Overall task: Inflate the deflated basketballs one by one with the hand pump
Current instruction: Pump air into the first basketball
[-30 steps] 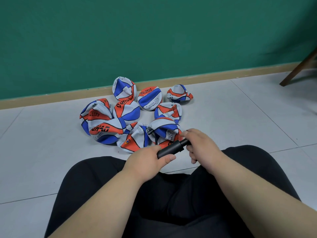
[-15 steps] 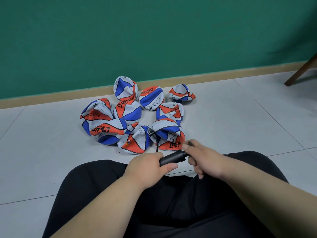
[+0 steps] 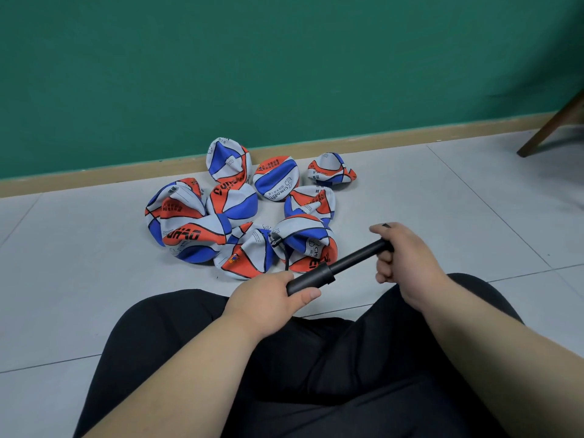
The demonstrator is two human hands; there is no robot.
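Head view, nearest first: black trousers (image 3: 316, 358) fill the bottom of the frame, the person sitting on the tiled floor (image 3: 79, 263). Above the lap, the left hand (image 3: 271, 295) wraps its fingers round the pump (image 3: 311, 281), thumb lying along it. The right hand (image 3: 404, 257) is curled tight round the far end of the rod (image 3: 357, 256), which stands drawn well out between the two. A thin black hose (image 3: 286, 254) runs from behind the left hand up to a fitting on the nearest ball (image 3: 303, 245), which lies crumpled on the floor just beyond, touching its neighbours. Behind it the other balls (image 3: 196, 222) huddle in a heap, all collapsed, reaching back to the skirting (image 3: 94, 181) under the green wall (image 3: 284, 74); a chair leg (image 3: 550, 128) pokes in at far right. I judge this to be pumping on the first ball, at the top of a stroke, the job barely begun. The next move calls for a straight push down the pump's line, left hand steadying it so the hose doesn't tug loose.
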